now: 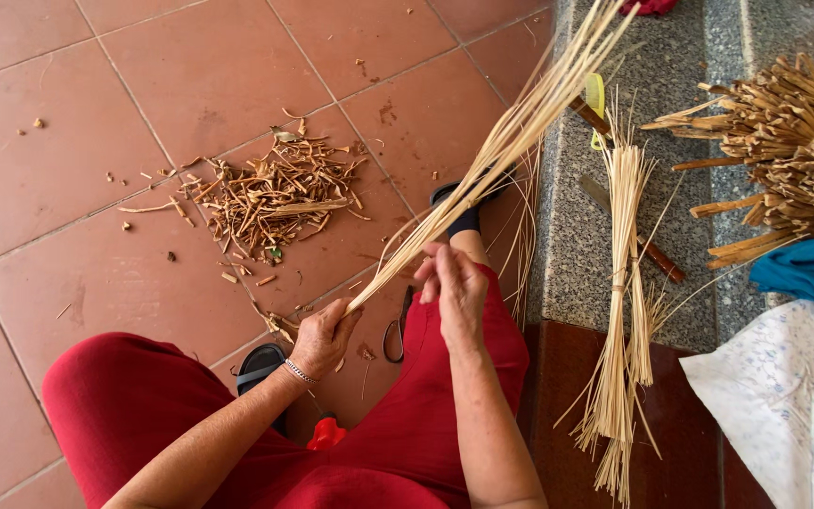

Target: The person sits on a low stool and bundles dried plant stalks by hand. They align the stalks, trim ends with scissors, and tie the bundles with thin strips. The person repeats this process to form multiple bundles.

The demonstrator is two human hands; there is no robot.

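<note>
The left hand (324, 332) gripped the base of a bundle of pale reed strips (492, 155) fanning toward one o'clock, while the right hand (456, 287) pinched a few strands. A loosened grip could likely spill them onto the tiled floor (96, 113), near the scissors (395, 332).

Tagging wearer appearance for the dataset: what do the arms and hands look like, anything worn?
Both arms are bare, no sleeves in view and no gloves. The left hand has a thin silver-coloured beaded bracelet at the wrist. The right hand shows no bracelet or watch; rings cannot be made out.

Dry pale fibrous reed strips (492, 160); matt terracotta floor tiles (68, 188); speckled polished stone step (567, 254).
</note>
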